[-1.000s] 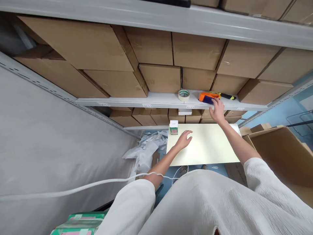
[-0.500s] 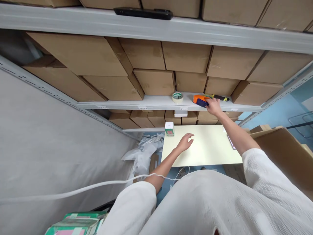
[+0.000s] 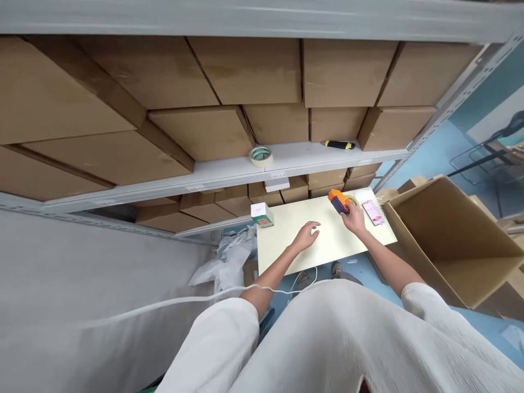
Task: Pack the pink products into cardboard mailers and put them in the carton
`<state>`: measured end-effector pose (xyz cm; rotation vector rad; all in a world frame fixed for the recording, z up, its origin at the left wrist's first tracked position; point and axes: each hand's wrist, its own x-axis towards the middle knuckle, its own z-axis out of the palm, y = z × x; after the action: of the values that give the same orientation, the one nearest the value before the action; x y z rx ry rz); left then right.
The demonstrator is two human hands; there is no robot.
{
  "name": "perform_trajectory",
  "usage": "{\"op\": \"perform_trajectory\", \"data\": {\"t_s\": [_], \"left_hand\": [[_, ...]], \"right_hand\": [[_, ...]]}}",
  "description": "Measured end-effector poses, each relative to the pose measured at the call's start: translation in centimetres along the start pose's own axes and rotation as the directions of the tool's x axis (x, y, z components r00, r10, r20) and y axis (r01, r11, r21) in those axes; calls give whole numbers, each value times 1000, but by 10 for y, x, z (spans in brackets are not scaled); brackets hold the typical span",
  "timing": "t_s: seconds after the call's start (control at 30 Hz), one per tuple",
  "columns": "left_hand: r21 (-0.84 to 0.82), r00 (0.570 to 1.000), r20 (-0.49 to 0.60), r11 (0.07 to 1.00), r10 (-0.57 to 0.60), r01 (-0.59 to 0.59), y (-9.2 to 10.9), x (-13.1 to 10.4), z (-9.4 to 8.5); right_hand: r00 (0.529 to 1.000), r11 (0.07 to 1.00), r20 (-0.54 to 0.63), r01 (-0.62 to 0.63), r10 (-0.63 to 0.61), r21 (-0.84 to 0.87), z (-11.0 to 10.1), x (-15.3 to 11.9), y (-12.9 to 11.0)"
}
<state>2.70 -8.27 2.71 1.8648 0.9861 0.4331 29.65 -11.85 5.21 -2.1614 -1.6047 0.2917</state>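
Observation:
My right hand (image 3: 354, 219) grips an orange and dark blue tape dispenser (image 3: 338, 202) over the right part of a pale yellow table top (image 3: 295, 258). A yellowish roll of tape (image 3: 352, 200) shows at the dispenser's far side, partly behind my fingers. Over the middle of the table hovers my left hand (image 3: 306, 236), fingers apart and holding nothing. A small white and green box (image 3: 262, 215) stands at the table's far left corner. To the right of my right hand lies a phone (image 3: 372, 212) with a lit pink screen.
Behind the table, a grey metal shelf (image 3: 298, 158) holds brown cartons (image 3: 200, 131), a masking tape roll (image 3: 261, 156) and a black and yellow utility knife (image 3: 338, 144). At right stands an open carton (image 3: 454, 240). A white cable (image 3: 180, 300) crosses my left forearm.
My right hand has taken the tape dispenser off the shelf and brought it down over the table. The view has turned to the right. My left hand remains over the table.

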Motion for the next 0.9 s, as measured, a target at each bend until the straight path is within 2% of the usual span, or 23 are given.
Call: {"op": "perform_trajectory", "data": {"t_s": [0.17, 0.27, 0.4, 0.67, 0.8, 0.9], "left_hand": [[13, 1000, 27, 1000, -13, 12, 15, 6, 36], [22, 999, 37, 999, -30, 29, 25, 7, 54], [44, 998, 19, 998, -54, 54, 32, 9, 72], [41, 993, -30, 992, -117, 118, 40, 5, 115], [33, 990, -25, 989, -142, 143, 47, -2, 131], [33, 990, -31, 990, -134, 135, 51, -7, 136]], "right_hand": [[962, 963, 50, -268, 268, -8, 22, -36, 63], [938, 943, 94, -331, 332, -28, 29, -52, 96], [917, 927, 131, -373, 376, -47, 34, -60, 129], [931, 946, 167, -322, 324, -36, 49, -59, 175], [901, 930, 237, -367, 364, -35, 54, -62, 185], [905, 939, 263, -345, 333, -2, 51, -66, 187]]}}
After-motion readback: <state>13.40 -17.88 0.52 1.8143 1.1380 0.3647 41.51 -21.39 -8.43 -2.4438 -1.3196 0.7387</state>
